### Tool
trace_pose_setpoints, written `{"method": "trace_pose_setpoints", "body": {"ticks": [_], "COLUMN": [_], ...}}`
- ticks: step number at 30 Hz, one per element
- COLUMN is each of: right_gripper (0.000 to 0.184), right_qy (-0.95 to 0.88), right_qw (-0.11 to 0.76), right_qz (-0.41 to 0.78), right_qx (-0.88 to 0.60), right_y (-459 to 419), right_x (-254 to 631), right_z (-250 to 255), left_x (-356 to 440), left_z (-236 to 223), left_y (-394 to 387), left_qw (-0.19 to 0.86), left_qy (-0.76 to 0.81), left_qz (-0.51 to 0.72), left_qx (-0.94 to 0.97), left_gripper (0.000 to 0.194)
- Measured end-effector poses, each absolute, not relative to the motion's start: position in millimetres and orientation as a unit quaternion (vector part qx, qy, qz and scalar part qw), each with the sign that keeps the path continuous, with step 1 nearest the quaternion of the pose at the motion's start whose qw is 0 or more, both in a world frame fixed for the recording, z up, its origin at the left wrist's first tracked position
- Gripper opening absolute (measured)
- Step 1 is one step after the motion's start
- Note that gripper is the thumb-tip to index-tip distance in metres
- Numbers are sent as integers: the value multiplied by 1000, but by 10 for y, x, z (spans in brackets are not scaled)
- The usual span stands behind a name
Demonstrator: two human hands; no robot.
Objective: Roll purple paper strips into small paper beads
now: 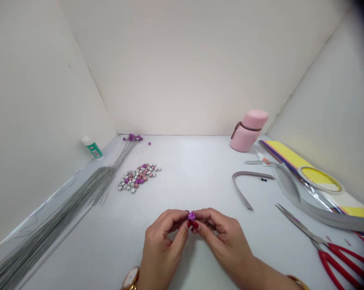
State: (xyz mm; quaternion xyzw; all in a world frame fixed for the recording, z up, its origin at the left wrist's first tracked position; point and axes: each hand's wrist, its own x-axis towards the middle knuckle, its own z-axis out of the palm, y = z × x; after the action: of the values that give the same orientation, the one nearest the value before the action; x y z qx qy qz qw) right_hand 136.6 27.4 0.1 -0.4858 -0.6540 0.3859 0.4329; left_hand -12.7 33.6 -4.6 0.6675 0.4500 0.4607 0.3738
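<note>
Left hand [162, 237] and right hand [221, 237] narrow, fingertips pinching small purple paper star [191, 216] between them; star centred between hands, no clear long axis, held over surface [182, 169] towards near edge; loose paper stars [138, 177] ahead-left; red-handled scissors [329, 249] right.

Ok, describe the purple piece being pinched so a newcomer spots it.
On the white tabletop, the left hand and right hand meet between a grey wire bundle and red-handled scissors. Their fingertips pinch a small purple folded-paper star, the only one held, unlike the loose pile.
</note>
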Motion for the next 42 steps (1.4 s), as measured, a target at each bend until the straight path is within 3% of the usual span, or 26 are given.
{"method": "trace_pose_setpoints", "body": {"ticks": [10, 28, 42], "right_gripper": [21, 20, 23], "right_qy": [-696, -693, -782], "right_qw": [414, 405, 363], "right_qz": [344, 353, 256], "right_qx": [-476, -481, -436], "right_y": [288, 295, 311], "right_x": [1421, 1418, 1461], "right_z": [-36, -19, -15], "left_x": [-142, -122, -132], "left_z": [-85, -18, -30], "left_y": [376, 339, 351], "left_qw": [418, 354, 359], "left_qy": [439, 406, 415], "left_qz": [450, 452, 459], "left_qx": [656, 711, 699], "left_gripper": [17, 21, 17]}}
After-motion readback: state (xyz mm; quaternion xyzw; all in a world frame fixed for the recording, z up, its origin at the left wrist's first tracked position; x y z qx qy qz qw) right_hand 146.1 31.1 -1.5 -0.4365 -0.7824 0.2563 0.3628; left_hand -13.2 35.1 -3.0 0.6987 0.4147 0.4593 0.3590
